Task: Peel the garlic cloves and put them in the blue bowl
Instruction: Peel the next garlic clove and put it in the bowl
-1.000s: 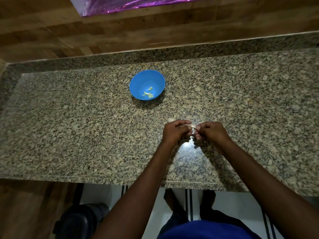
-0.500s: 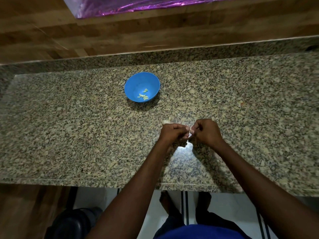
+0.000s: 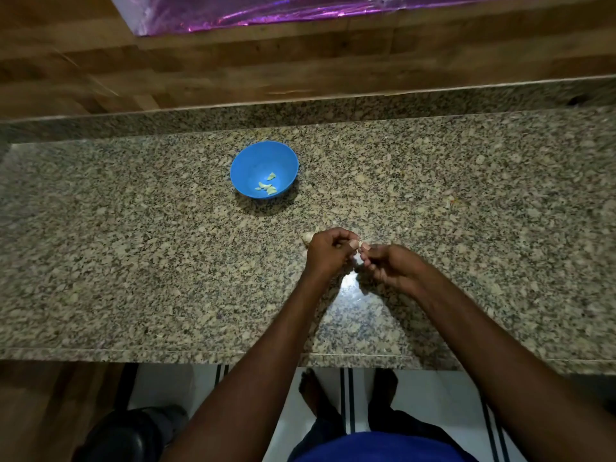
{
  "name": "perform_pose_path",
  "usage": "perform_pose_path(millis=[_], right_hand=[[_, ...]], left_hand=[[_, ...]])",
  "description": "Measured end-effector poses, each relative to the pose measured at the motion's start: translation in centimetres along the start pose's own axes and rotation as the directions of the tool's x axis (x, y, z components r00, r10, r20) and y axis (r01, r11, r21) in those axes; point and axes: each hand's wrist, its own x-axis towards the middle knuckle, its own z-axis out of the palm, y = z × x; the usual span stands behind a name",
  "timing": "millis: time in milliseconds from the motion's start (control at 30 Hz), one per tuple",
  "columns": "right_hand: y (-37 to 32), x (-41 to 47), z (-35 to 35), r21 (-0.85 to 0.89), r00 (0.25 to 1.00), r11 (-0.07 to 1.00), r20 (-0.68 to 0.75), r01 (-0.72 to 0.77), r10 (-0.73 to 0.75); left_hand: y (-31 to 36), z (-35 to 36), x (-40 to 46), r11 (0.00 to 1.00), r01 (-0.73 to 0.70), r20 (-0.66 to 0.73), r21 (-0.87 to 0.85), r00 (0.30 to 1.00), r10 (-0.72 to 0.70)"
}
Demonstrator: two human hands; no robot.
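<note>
The blue bowl point(image 3: 264, 169) stands on the granite counter point(image 3: 133, 255) with a few pale peeled garlic pieces point(image 3: 267, 187) in its bottom. Nearer to me, my left hand point(image 3: 328, 251) and my right hand point(image 3: 390, 263) meet fingertip to fingertip over the counter. Both pinch one small garlic clove point(image 3: 359, 249) between them, mostly hidden by the fingers. An unpeeled clove point(image 3: 308, 237) lies on the counter just behind my left hand.
A wooden wall point(image 3: 233, 71) rises behind the counter's raised granite back edge, with shiny purple foil point(image 3: 266, 10) at the top. The counter's front edge runs just below my forearms. A dark round stool point(image 3: 123, 435) stands on the floor at lower left.
My hands have stayed together on the clove, with the fingers shifting slightly. The view has tilted a little, so bowl and hands sit lower in the picture.
</note>
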Motion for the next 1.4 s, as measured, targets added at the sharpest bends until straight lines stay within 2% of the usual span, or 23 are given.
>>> perform_pose_path(millis=[100,200,367,433,467,500,533,567,600,667,700,733,767,800,833,867,900,967,1033,1167,1267,1333,1400], right_hand=[[0.1,0.3,-0.3,0.188,0.984,0.967,0.075,-0.173,0.161],[0.0,0.6,-0.8,0.206,0.964,0.942,0.071,-0.264,0.255],[0.3,1.0,-0.5,0.195,0.947,0.927,0.050,-0.321,0.317],[0.4,1.0,0.1,-0.066,0.959,0.957,-0.066,-0.281,0.277],[0.5,1.0,0.6,-0.364,0.971,0.906,-0.175,-0.217,0.162],[0.7,0.9,1.1,-0.679,0.969,0.720,-0.243,-0.142,-0.038],[1.0,0.9,1.6,-0.899,0.941,0.429,-0.218,-0.092,-0.257],[1.3,0.7,2.1,-0.984,0.896,0.156,-0.149,-0.091,-0.419],[1.7,0.4,2.7,-0.994,0.852,-0.030,-0.076,-0.107,-0.517],[2.2,0.0,3.4,-0.975,0.787,-0.193,0.033,-0.110,-0.616],[2.3,-0.1,3.3,-0.978,0.779,-0.180,0.030,-0.106,-0.626],[2.1,-0.1,3.0,-0.995,0.781,-0.068,-0.012,-0.070,-0.624],[1.7,-0.1,2.7,-0.987,0.799,0.159,-0.086,0.012,-0.595],[1.1,0.0,2.5,-0.885,0.839,0.458,-0.182,0.088,-0.513],[0.5,0.0,2.3,-0.677,0.896,0.728,-0.252,0.106,-0.365],[0.1,-0.1,2.1,-0.438,0.947,0.897,-0.260,0.058,-0.189],[-0.3,-0.1,1.8,-0.258,0.975,0.966,-0.218,-0.021,-0.037],[-0.7,-0.3,1.3,-0.116,0.986,0.984,-0.111,-0.134,0.121],[-0.7,-0.5,1.0,-0.202,0.989,0.970,-0.099,-0.132,0.114],[0.2,-0.5,0.9,-0.526,0.955,0.849,-0.223,0.050,-0.194],[1.0,-0.1,0.4,-0.773,0.894,0.619,-0.173,0.137,-0.414],[1.4,0.2,0.0,-0.858,0.860,0.495,-0.142,0.140,-0.490],[1.8,0.4,-0.2,-0.874,0.843,0.461,-0.129,0.152,-0.522]], left_hand=[[-0.2,0.3,-0.3,0.994,-0.092,0.013,0.067,0.996,0.091],[-0.8,0.2,-0.6,0.982,-0.140,0.013,0.123,0.990,0.140],[-1.5,0.1,-1.1,0.991,-0.079,-0.025,0.104,0.996,0.082],[-1.9,0.3,-1.3,0.983,-0.043,-0.039,0.180,0.998,0.051],[-1.9,0.3,-1.5,0.973,-0.011,-0.048,0.230,0.999,0.023],[-1.9,0.4,-1.5,0.963,0.028,-0.061,0.267,0.998,-0.013],[-1.7,0.6,-1.5,0.959,0.073,-0.077,0.273,0.996,-0.054],[-1.5,0.7,-1.3,0.961,0.124,-0.098,0.249,0.990,-0.102],[-1.2,0.9,-0.9,0.963,0.181,-0.126,0.201,0.979,-0.158],[-0.7,1.2,-0.3,0.952,0.300,-0.164,0.054,0.943,-0.288],[-0.6,1.1,-0.1,0.940,0.341,-0.158,-0.021,0.927,-0.340],[-0.6,1.0,0.1,0.930,0.357,-0.138,-0.083,0.920,-0.366],[-0.7,0.9,0.2,0.929,0.351,-0.113,-0.122,0.925,-0.364],[-0.9,0.8,0.2,0.934,0.330,-0.087,-0.140,0.935,-0.343],[-1.2,0.6,0.2,0.943,0.300,-0.061,-0.141,0.948,-0.311],[-1.4,0.3,0.2,0.953,0.268,-0.041,-0.141,0.960,-0.276],[-1.6,0.0,0.2,0.960,0.240,-0.027,-0.147,0.969,-0.247],[-1.9,-0.6,0.4,0.966,0.197,-0.013,-0.166,0.979,-0.202],[-2.0,-1.0,0.5,0.974,0.162,0.017,-0.161,0.987,-0.161],[-2.1,-1.0,0.3,0.977,0.139,0.058,-0.163,0.990,-0.132],[-2.2,-1.0,0.3,0.967,0.162,0.078,-0.198,0.986,-0.149],[-2.3,-1.0,0.3,0.957,0.196,0.093,-0.213,0.979,-0.180],[-2.2,-1.1,0.3,0.945,0.235,0.119,-0.229,0.970,-0.212]])
